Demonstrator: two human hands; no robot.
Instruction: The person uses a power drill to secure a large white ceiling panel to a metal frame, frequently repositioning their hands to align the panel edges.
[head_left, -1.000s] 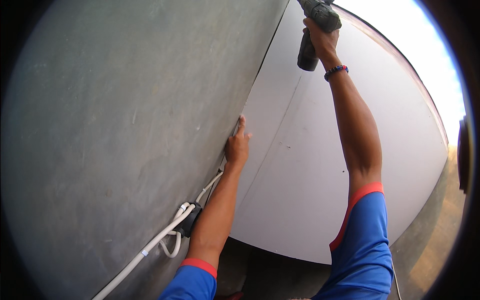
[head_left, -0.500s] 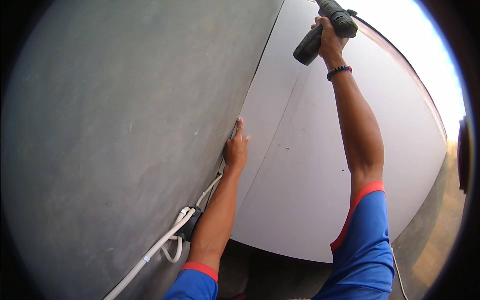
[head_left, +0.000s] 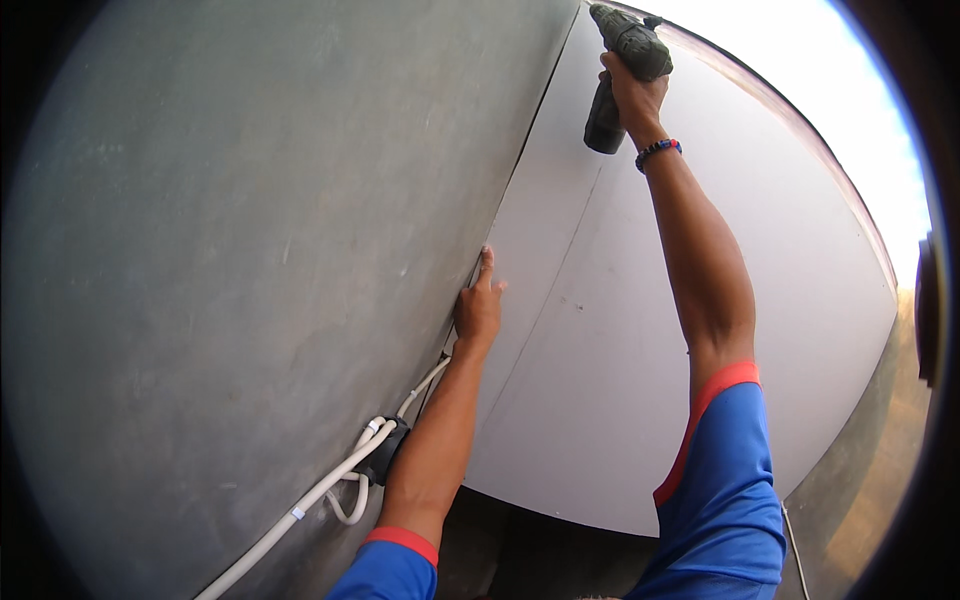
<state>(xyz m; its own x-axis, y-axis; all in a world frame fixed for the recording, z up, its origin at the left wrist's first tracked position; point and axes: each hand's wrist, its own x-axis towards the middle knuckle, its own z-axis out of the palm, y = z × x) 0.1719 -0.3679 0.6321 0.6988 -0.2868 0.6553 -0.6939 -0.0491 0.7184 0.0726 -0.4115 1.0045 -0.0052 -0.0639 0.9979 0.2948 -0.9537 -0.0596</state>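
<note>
Drill [head_left: 622,75] clamped in right hand's [head_left: 632,95] grip overhead; left hand [head_left: 478,308], fingers loosely together, presses white panel [head_left: 620,380]

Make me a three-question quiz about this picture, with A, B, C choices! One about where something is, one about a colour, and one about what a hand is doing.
1. Where is the power drill?
A. Raised at the top of the pale board
B. Lying on the floor
C. Tucked under the left arm

2. What colour are the cables near the left forearm?
A. Red
B. White
C. Green

3. What is the left hand doing?
A. Gripping the drill
B. Pulling the cables
C. Pressing flat where the pale board meets the grey wall

Answers:
1 A, the right hand holds it high against the board.
2 B, they run white along the grey wall.
3 C, its fingers lie open on the seam, holding nothing.
</note>
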